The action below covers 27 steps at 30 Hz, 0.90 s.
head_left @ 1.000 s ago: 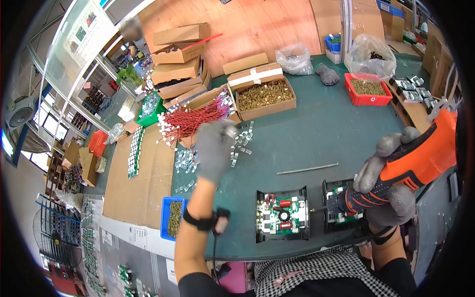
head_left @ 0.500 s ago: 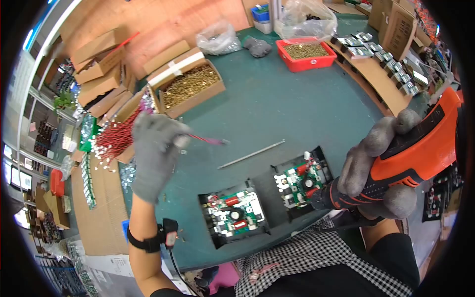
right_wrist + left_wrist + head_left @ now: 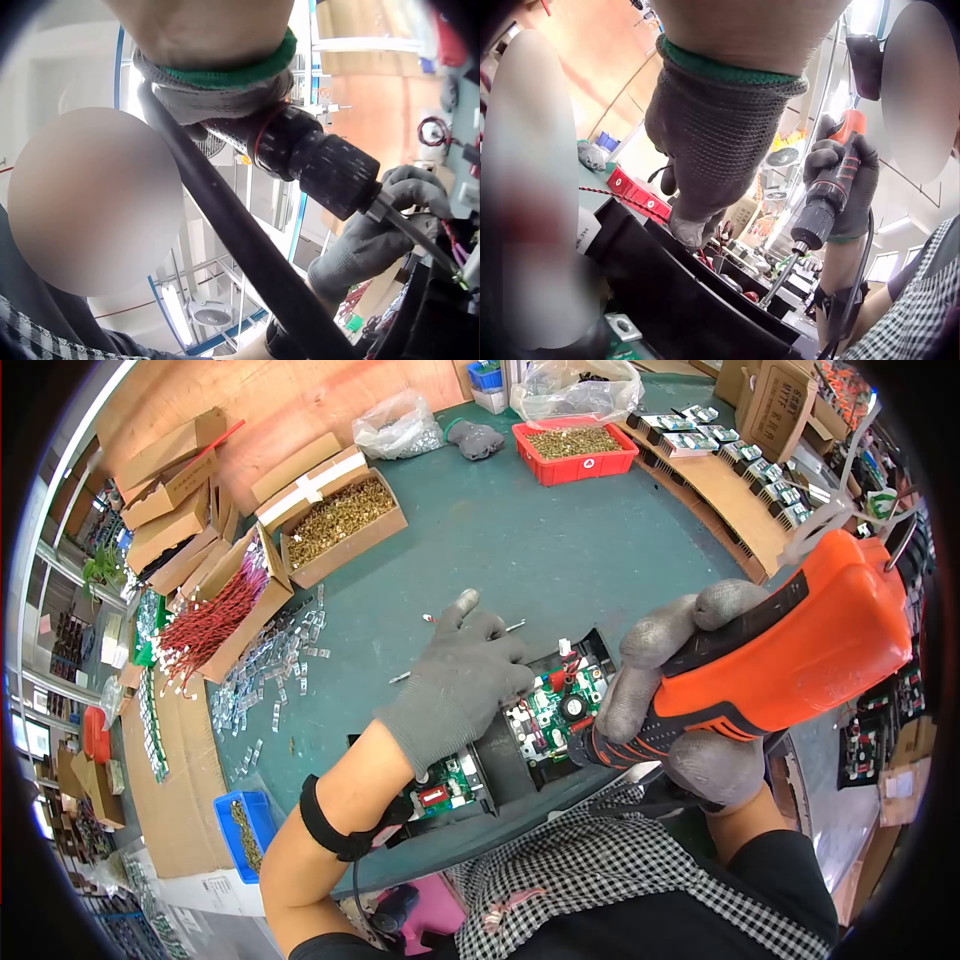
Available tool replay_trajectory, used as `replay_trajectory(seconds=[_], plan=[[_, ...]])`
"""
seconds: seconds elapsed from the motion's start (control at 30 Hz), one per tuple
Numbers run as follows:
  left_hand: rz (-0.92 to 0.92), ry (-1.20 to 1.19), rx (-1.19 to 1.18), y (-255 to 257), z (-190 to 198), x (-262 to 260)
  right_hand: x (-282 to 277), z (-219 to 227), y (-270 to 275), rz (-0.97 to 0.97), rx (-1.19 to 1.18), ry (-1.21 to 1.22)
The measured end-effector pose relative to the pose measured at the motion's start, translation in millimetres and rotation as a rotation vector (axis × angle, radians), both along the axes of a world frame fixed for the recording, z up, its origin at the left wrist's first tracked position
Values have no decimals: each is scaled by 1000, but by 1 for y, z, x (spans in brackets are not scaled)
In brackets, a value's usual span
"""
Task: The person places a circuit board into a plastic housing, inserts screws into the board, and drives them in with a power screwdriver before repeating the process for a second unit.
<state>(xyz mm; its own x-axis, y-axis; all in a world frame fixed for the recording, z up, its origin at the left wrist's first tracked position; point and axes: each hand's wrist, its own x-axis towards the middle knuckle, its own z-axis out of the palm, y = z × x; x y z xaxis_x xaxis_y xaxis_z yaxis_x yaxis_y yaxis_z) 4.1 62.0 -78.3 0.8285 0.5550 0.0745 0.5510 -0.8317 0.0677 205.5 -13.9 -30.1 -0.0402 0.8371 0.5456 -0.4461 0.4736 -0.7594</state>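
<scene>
My gloved left hand (image 3: pixel 462 685) reaches over two black housings holding green circuit boards, the right one (image 3: pixel 545 725) and the left one (image 3: pixel 445 792), which it partly covers. In the right wrist view, the left hand (image 3: pixel 367 247) pinches a red and purple wire (image 3: pixel 457 246); the twisted red wire (image 3: pixel 634 202) runs to its fingertips in the left wrist view, above a black housing wall (image 3: pixel 671 289). My gloved right hand (image 3: pixel 640 670) grips an orange and black power driver (image 3: pixel 775 660). Its long bit (image 3: pixel 415 235) points down into the housing near the wire.
Left lie red wires (image 3: pixel 215 620), loose metal clips (image 3: pixel 270 660) and a blue bin (image 3: pixel 228 828). A box of brass parts (image 3: pixel 340 522) and a red bin (image 3: pixel 575 472) stand farther back. A thin rod (image 3: pixel 400 677) lies partly under the left hand.
My left hand has moved right from the wire bundle to the right-hand housing, bringing a red wire. The right hand still grips the driver, and the head view has shifted.
</scene>
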Motion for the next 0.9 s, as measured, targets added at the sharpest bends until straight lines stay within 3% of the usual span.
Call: replay_trajectory(seconds=[0.27, 0.67, 0.9], plan=[[54, 95, -31, -5, 17, 4, -7, -11, 4, 2, -11, -27], [83, 43, 27, 3, 2, 1, -15, -6, -4, 3, -136, -79], [101, 45, 8, 3, 4, 1, -13, -8, -3, 27, -87, -119]])
